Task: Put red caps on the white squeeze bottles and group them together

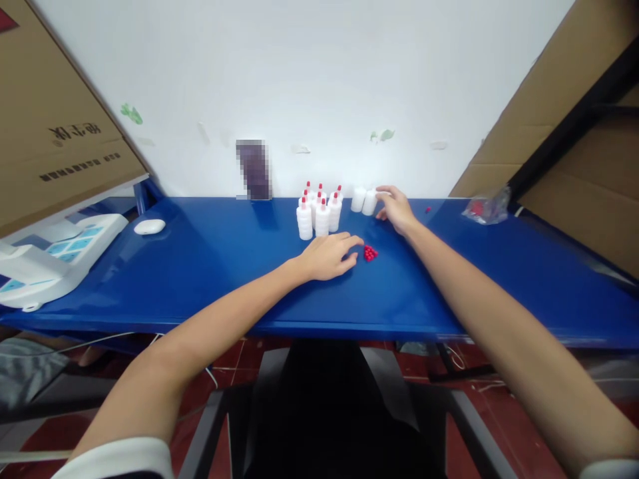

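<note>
My left hand point(331, 257) is low over the blue table, thumb and forefinger apart and nothing visible between them. Just past its fingertips lies a small pile of red caps point(370, 253). My right hand point(396, 210) is farther back, its fingers parted beside a white bottle point(369, 202); whether the fingertips touch the bottle I cannot tell. Another white bottle point(358, 199) stands to the left of that one. Neither shows a red tip. Behind my left hand several white squeeze bottles with red tips point(322, 216) stand upright in a close group.
One loose red piece point(428, 209) lies right of my right hand. A clear plastic bag with red contents point(486, 207) sits at the back right of the table point(200, 266). At the left are a white oval object point(150, 227) and a white device point(74, 253). Cardboard point(64, 113) flanks the wall.
</note>
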A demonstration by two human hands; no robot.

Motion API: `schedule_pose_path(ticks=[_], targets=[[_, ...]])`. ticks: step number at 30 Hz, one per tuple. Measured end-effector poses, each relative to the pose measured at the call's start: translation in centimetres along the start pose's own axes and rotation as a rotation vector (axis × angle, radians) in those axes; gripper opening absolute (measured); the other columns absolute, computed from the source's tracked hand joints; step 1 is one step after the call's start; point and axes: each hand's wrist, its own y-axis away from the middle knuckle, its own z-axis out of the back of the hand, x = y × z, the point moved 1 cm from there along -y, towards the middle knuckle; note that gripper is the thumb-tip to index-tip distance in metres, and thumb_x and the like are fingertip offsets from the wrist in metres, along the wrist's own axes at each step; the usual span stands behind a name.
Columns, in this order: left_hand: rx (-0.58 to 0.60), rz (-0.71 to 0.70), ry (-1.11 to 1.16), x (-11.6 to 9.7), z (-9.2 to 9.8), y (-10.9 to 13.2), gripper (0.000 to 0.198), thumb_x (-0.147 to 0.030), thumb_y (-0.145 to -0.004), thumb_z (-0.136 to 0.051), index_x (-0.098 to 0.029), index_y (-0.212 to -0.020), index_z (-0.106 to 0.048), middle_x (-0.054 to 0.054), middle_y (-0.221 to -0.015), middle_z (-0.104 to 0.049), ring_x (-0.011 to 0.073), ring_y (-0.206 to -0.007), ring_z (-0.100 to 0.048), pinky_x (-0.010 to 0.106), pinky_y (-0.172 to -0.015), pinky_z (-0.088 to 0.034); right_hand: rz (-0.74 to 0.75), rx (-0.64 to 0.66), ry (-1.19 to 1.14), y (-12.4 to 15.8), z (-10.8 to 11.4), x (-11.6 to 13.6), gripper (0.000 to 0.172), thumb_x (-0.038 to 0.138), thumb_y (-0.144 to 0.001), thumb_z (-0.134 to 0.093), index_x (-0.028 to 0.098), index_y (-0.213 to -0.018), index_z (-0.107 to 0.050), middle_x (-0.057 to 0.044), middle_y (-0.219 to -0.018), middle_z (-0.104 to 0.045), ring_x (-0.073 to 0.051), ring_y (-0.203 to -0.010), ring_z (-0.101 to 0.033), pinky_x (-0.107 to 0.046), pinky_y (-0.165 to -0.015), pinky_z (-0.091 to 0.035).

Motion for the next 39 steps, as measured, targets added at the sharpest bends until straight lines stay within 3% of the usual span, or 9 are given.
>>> schedule_pose_path(ticks=[6,16,22,27,35,39], targets=[[0.052,-0.015,0.023,0.5,0.0,-0.1,0.044,-0.033,-0.102,-0.041,-0.021,-0.142,-0.053,0.008,-0.113,-0.065,0.0183,-0.087,-0.064,0.031,-0.076,-0.05,-0.008,-0.008,-0.003,0.0,-0.2,-0.3,0.025,0.033,-0.079,-0.056,0.021,-0.1,-0.064,0.001,-0.073,-0.054,-0.011,-0.044,-0.045,-0.026,-0.042,-0.036],[0.153,-0.022,-0.042,0.4,0.2,-0.5,0.052,-0.031,-0.102,-0.036,-0.025,-0.153,-0.045,0.008,-0.112,-0.066,0.0212,-0.09,-0.065,0.033,-0.077,-0.05,0.156,0.006,0.058,1.9,0.1,-0.1,0.031,0.05,-0.086,-0.061,0.02,-0.088,-0.067,0.002,-0.07,-0.054,-0.015,-0.062,-0.046,-0.029,-0.06,-0.041],[0.194,-0.029,-0.063,0.1,0.4,-0.6,0.053,-0.03,-0.102,-0.035,-0.025,-0.154,-0.044,0.009,-0.11,-0.069,0.023,-0.092,-0.066,0.034,-0.078,-0.051,0.26,0.028,0.157,2.4,-0.4,0.2,0.042,0.053,-0.082,-0.07,0.02,-0.108,-0.069,0.006,-0.064,-0.046,-0.015,-0.058,-0.043,-0.03,-0.062,-0.038],[0.218,-0.02,-0.086,-0.3,0.7,-0.5,0.052,-0.029,-0.102,-0.034,-0.027,-0.153,-0.046,0.008,-0.108,-0.069,0.0218,-0.088,-0.067,0.033,-0.077,-0.051,0.3,0.071,0.172,2.5,-0.6,0.5,0.045,0.059,-0.085,-0.063,0.019,-0.105,-0.07,0.004,-0.065,-0.049,-0.015,-0.06,-0.045,-0.031,-0.065,-0.039],[0.202,-0.004,-0.035,-0.2,0.7,-0.3,0.053,-0.029,-0.102,-0.037,-0.024,-0.155,-0.042,0.009,-0.112,-0.07,0.0237,-0.093,-0.067,0.035,-0.079,-0.052,0.28,0.103,0.202,3.1,-0.4,1.3,0.038,0.055,-0.087,-0.059,0.02,-0.101,-0.067,0.003,-0.069,-0.054,-0.017,-0.061,-0.05,-0.033,-0.066,-0.042],[0.096,-0.048,0.008,0.1,0.4,-0.3,0.05,-0.03,-0.102,-0.038,-0.022,-0.15,-0.048,0.01,-0.113,-0.066,0.0222,-0.091,-0.066,0.036,-0.079,-0.054,0.4,0.012,0.4,3.0,-0.3,2.0,0.02,0.039,-0.084,-0.057,0.021,-0.088,-0.064,-0.004,-0.084,-0.062,-0.022,-0.075,-0.057,-0.038,-0.079,-0.046]])
